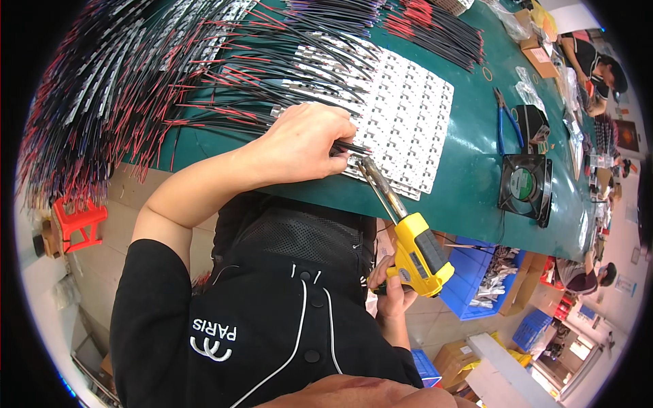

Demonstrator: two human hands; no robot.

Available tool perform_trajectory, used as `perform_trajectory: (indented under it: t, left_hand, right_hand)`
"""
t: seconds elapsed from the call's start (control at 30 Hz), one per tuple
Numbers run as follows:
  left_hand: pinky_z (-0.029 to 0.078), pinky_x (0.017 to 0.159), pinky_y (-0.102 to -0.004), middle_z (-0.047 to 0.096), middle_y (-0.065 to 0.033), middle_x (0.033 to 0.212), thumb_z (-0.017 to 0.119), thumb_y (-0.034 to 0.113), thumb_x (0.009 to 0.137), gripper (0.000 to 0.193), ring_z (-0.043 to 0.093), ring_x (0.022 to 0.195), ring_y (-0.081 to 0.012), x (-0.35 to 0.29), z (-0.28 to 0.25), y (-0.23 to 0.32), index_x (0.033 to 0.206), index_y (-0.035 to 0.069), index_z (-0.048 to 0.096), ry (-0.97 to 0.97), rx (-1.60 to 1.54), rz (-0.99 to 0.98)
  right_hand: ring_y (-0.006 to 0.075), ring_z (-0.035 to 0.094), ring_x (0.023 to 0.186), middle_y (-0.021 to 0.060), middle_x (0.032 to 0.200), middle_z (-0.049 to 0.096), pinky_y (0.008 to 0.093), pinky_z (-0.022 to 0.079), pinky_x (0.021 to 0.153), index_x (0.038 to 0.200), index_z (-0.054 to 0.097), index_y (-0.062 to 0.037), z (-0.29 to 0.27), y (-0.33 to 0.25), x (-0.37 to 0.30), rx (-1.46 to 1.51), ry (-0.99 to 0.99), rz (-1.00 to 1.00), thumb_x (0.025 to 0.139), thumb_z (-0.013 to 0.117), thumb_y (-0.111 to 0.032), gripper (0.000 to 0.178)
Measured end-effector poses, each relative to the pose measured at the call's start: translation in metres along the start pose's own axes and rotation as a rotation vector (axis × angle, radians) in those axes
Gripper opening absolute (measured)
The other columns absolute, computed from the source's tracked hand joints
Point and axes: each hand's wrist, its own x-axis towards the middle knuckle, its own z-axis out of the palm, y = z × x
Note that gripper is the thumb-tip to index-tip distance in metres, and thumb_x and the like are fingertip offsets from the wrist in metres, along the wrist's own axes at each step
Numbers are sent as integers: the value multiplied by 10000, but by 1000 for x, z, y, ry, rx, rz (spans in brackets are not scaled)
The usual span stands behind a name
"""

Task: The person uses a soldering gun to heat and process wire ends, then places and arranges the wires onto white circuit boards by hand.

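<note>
My left hand point(309, 143) rests at the near edge of a stacked white panel of small circuit boards point(415, 115), its fingers pinched on black wires point(352, 146) whose ends point right. In my right hand point(393, 294), low in front of my body, is a yellow soldering gun point(420, 257) gripped by its handle. The gun's metal tip point(371, 165) reaches up to the wire ends, close to my left fingertips; whether it touches them cannot be made out. Rows of black and red wires point(252, 88) lie over the panel's left part and extend leftward.
A large heap of wires point(102, 102) covers the table's left end. More bundled wires point(435, 34) lie at the back. On the right are blue-handled pliers point(507, 122) and a black fan point(525, 185). Below stand a blue bin point(469, 272) and a red stool point(80, 221). Other people point(595, 71) are far right.
</note>
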Motion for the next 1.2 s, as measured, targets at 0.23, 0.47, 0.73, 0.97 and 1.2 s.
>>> perform_trajectory:
  t: [0.23, 0.47, 0.73, 0.97, 1.2]
  left_hand:
    - [436, 538, -366, 540, -87, 684, 673, 107, 666, 153, 568, 614, -273, -2, 10, 0, 689, 10, 557, 97, 5, 44]
    - [441, 547, -374, 541, -89, 691, 670, 109, 661, 154, 570, 621, -275, -1, 10, 1, 685, 14, 552, 87, 36, 48]
    - [430, 565, -376, 534, -110, 704, 659, 94, 655, 151, 561, 643, -297, 4, 1, -9, 704, -8, 558, 26, -33, 139]
    - [415, 570, -380, 520, -115, 700, 657, 82, 655, 158, 551, 659, -312, 6, -1, -10, 708, -16, 545, -25, -64, 162]
    - [415, 571, -389, 516, -114, 699, 659, 75, 652, 160, 551, 663, -317, 7, -1, -10, 703, -14, 537, -28, -41, 205]
  right_hand:
    - [144, 480, 604, 114, 790, 493, 266, 467, 512, 1274, 349, 3, -3, 6, -5, -7, -4, 1, 837, 457, -14, 451]
    - [150, 487, 518, 81, 661, 487, 260, 441, 486, 1208, 364, 105, 14, -15, 7, -37, 136, 42, 843, 545, -170, 492]
    - [155, 493, 548, 93, 685, 502, 264, 453, 505, 1190, 390, 60, 5, -10, 1, 44, 92, 20, 854, 516, -129, 406]
    - [153, 496, 570, 104, 724, 504, 267, 454, 505, 1184, 394, 42, 1, -6, -2, 31, 42, 35, 839, 462, -55, 365]
    - [145, 483, 569, 102, 729, 503, 262, 459, 513, 1203, 383, 20, 1, 0, -6, 5, 34, 24, 835, 454, -20, 377]
